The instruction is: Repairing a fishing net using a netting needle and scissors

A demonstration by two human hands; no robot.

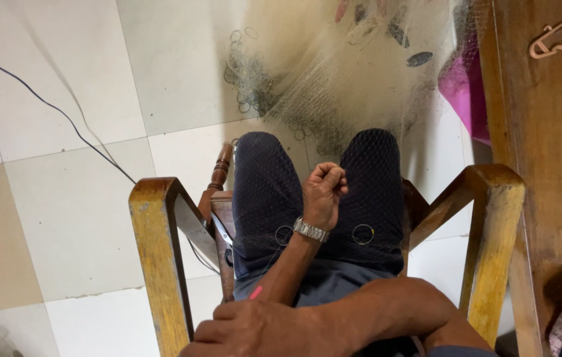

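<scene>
A floor of pale square tiles (82, 218) fills the view from above, with a thin dark cable (49, 106) running across it at the left. A person sits in a wooden armchair (158, 258), knees pointing away. At the bottom edge, the right hand (254, 330), reaching across the body, is closed around a small pink tool (255, 292), apparently to keep it ready. Further right, the left hand (324, 195), with a metal watch at its wrist, is clenched into a fist on a fine fishing net (340, 79), seemingly pulling it taut over the lap. The net spreads from the knees up to the top edge, small metal rings (363, 234) along its border. A wooden cabinet (545, 132) stands at the right.
</scene>
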